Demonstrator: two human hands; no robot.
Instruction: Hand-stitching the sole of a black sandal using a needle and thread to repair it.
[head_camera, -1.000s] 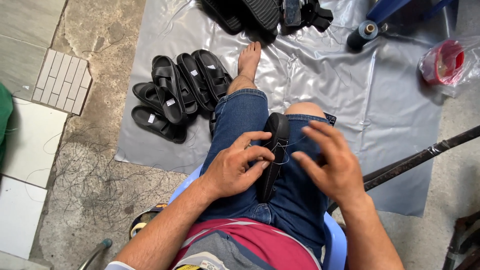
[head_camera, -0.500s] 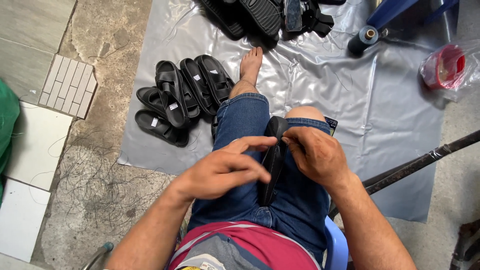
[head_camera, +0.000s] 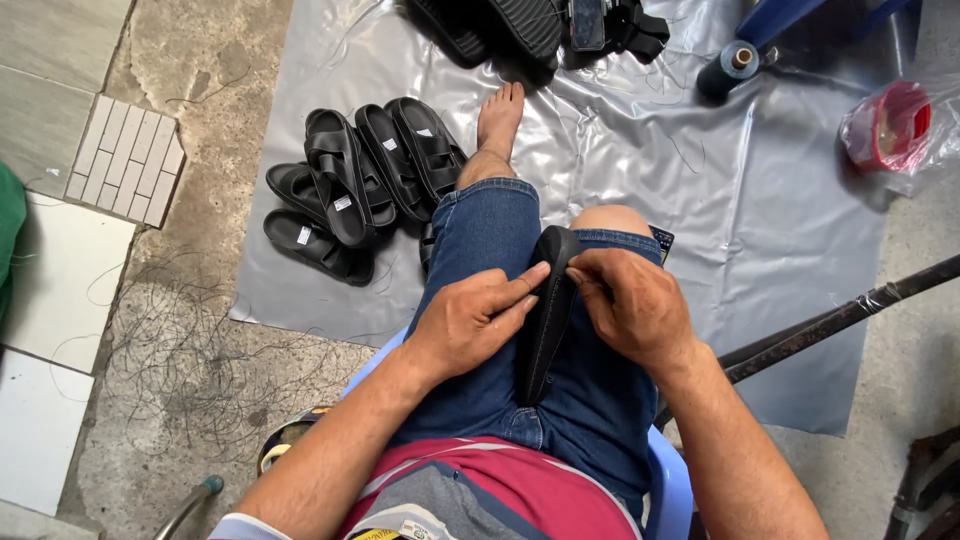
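Observation:
A black sandal (head_camera: 545, 320) stands on edge between my thighs, its toe end up near my knees. My left hand (head_camera: 475, 315) lies flat against its left side, fingertips pressing the upper edge. My right hand (head_camera: 630, 305) pinches the top of the sandal from the right, fingers curled on its rim. I sit on a blue plastic chair (head_camera: 670, 490), wearing blue jean shorts, with my bare left foot (head_camera: 497, 120) stretched out on a grey plastic sheet (head_camera: 700, 200).
A pile of several black sandals (head_camera: 355, 180) lies left of my leg on the sheet. More black sandals (head_camera: 530, 25) sit at the top. A dark thread spool (head_camera: 728, 65), a red tape roll in a bag (head_camera: 890, 125) and a dark rod (head_camera: 850, 310) are at right.
My right hand has moved from the sandal's lower side up to its top end. My left hand shifted from gripping the sandal's middle to pressing its upper edge.

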